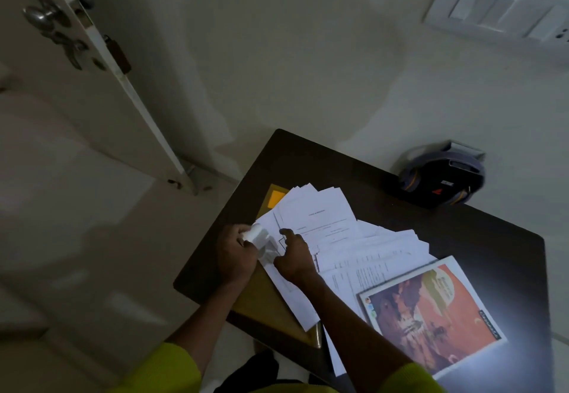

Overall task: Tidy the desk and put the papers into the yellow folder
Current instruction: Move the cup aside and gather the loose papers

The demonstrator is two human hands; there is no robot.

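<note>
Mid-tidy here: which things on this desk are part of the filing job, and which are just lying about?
Job: loose white printed papers; flat yellow folder under them; crumpled white paper piece held by left hand and right hand.

Lying about: lit tablet screen; dark helmet; dark wooden desk.

walls: pale, dim | door [77,90]: ajar, left | switch plate [498,7]: upper right | floor: light tiles

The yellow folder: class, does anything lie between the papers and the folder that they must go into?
Yes. The papers are fanned out on top of the yellow folder, which looks shut, so they block its opening. A laptop overlaps the sheets at the right. Both hands, left and right, grip a curled sheet.
</note>
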